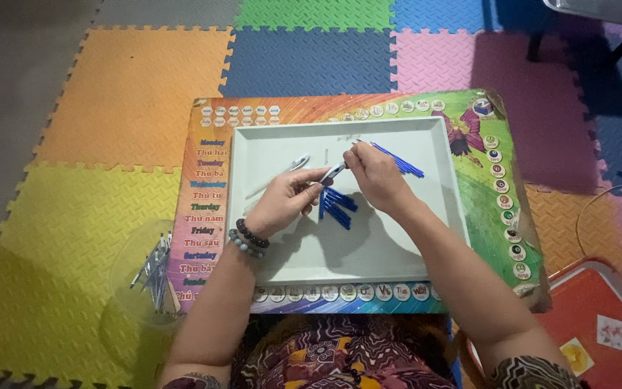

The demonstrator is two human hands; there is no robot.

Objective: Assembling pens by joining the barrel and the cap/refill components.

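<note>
The left hand (282, 205) pinches a slim pen (332, 173) by its barrel, and the right hand (372, 169) closes its fingertips on the pen's upper end, over the middle of the white tray (437, 216). The pen looks light, stiff and smooth, best held mid-barrel. Blue pen parts (338, 207) lie just below it, thin blue refills (401, 160) toward the far right corner, 1 pale pen (293, 166) at left. Off the tray's near left corner stands a clear tub (127, 288).

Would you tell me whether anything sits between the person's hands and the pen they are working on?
Nothing visible does: the left hand and right hand both already grip the pen directly, above the white tray.
</note>
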